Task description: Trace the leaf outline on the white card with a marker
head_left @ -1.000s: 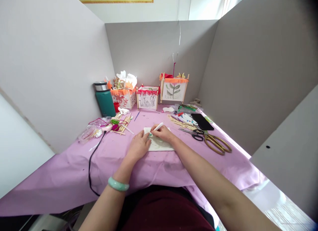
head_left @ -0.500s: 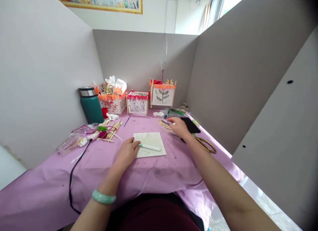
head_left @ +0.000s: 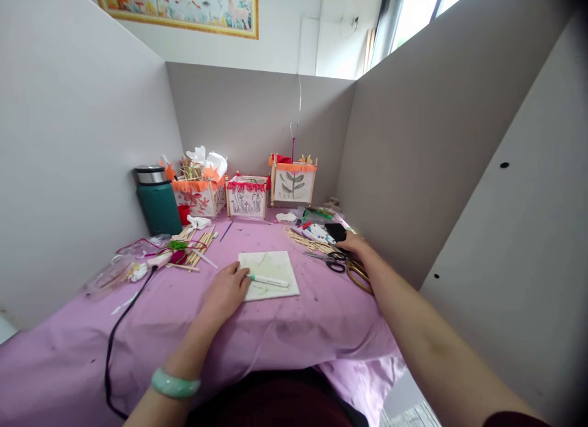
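My left hand (head_left: 228, 287) rests at the left edge of a white square pad (head_left: 282, 261) with faint green lines drawn on it. Thumb and fingertips close on the green end of a white marker (head_left: 271, 282), which lies across the pad. Over on the right, my right hand (head_left: 356, 243) covers the right part of a flat black object (head_left: 335, 232), perhaps a phone or tablet; its fingertips are hard to make out. Scissors with black handles (head_left: 336, 265) and a pair with gold handles (head_left: 361, 277) lie just below that hand. Several markers (head_left: 316, 233) are piled left of the black object.
Wooden sticks (head_left: 309, 240) lie beside the markers, with more sticks (head_left: 202, 246) at left. Three decorated paper boxes (head_left: 294, 185) stand along the back panel. A green bottle (head_left: 158, 200) stands at far left, near a glue gun (head_left: 159, 260) with a black cord.
My right hand has moved right and nearer, from over the markers and sticks to the black object. My left hand stays at the pad with the marker. The view has shifted slightly.
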### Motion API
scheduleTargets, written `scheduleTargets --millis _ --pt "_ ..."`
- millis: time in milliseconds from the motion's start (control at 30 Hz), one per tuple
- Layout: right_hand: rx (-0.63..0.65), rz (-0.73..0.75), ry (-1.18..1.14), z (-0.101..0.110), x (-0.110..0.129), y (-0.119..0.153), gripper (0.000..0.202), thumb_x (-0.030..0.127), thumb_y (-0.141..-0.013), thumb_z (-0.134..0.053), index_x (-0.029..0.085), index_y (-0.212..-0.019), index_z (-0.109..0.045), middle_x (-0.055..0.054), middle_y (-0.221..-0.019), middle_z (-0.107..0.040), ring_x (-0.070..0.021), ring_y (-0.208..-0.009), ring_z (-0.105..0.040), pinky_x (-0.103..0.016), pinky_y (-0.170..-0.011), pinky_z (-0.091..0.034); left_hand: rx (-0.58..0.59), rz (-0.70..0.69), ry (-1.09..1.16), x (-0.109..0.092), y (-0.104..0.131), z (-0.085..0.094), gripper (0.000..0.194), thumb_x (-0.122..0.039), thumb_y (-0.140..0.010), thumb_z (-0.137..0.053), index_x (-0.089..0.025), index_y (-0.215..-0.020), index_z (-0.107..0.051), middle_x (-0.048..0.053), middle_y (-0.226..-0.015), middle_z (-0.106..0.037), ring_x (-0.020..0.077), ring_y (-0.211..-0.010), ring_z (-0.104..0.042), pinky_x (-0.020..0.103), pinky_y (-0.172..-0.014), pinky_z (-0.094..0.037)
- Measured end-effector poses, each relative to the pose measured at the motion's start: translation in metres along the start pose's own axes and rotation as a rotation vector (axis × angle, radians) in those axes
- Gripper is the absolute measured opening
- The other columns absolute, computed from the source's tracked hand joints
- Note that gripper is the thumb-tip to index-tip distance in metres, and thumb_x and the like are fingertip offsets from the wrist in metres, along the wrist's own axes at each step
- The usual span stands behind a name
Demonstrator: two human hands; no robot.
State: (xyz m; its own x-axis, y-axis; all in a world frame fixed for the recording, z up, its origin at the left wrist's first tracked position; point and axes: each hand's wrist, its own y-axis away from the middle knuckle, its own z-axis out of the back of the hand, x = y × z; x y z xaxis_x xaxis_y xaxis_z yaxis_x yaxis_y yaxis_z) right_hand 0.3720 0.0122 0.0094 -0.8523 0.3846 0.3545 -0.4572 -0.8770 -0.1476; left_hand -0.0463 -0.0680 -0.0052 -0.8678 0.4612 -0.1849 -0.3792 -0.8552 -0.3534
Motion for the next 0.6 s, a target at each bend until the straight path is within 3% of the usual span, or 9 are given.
scheduleTargets --millis 133,333,433,600 --pt "0.057 -0.082 0.033 0.000 0.006 -0.011 0.070 0.046 -0.059 -0.071 0.018 -0.120 -0.055 -0.014 -0.115 -0.062 -0.0319 -0.104 -0.059 -0.043 -0.082 -0.049 -0.002 -0.015 -0.004 0.002 -0.001 -0.002 0.040 -0.031 -0.092 -0.037 -0.014 -0.115 -0.064 0.019 -0.127 -0.055 0.0285 -0.118 -0.052 0.042 -0.101 -0.040" --pt "0.071 -0.105 0.040 0.000 0.004 -0.020 0.084 0.056 -0.056 -0.072 0.017 -0.127 -0.051 -0.018 -0.127 -0.055 -0.0375 -0.116 -0.051 -0.049 -0.090 -0.045 -0.015 -0.026 -0.009 0.003 -0.002 -0.003 0.040 -0.031 -0.092 -0.037 -0.014 -0.115 -0.065 0.018 -0.122 -0.057 0.0282 -0.117 -0.052 0.041 -0.099 -0.041" --pt "0.064 -0.095 0.033 -0.001 0.003 -0.024 0.086 0.063 -0.057 -0.069 0.018 -0.127 -0.050 -0.016 -0.129 -0.054 -0.0369 -0.118 -0.050 -0.048 -0.092 -0.044 -0.017 -0.023 -0.012 0.003 -0.002 -0.003 0.040 -0.031 -0.092 -0.037 -0.014 -0.114 -0.065 0.017 -0.121 -0.058 0.0279 -0.116 -0.053 0.041 -0.099 -0.042" --pt "0.046 -0.117 0.045 -0.004 0.002 -0.028 0.085 0.062 -0.057 -0.070 0.014 -0.125 -0.052 -0.019 -0.125 -0.056 -0.0364 -0.115 -0.053 -0.046 -0.090 -0.045 -0.023 -0.030 -0.018 0.003 -0.001 -0.004 0.040 -0.032 -0.092 -0.036 -0.014 -0.114 -0.065 0.017 -0.120 -0.058 0.0274 -0.115 -0.054 0.040 -0.099 -0.042"
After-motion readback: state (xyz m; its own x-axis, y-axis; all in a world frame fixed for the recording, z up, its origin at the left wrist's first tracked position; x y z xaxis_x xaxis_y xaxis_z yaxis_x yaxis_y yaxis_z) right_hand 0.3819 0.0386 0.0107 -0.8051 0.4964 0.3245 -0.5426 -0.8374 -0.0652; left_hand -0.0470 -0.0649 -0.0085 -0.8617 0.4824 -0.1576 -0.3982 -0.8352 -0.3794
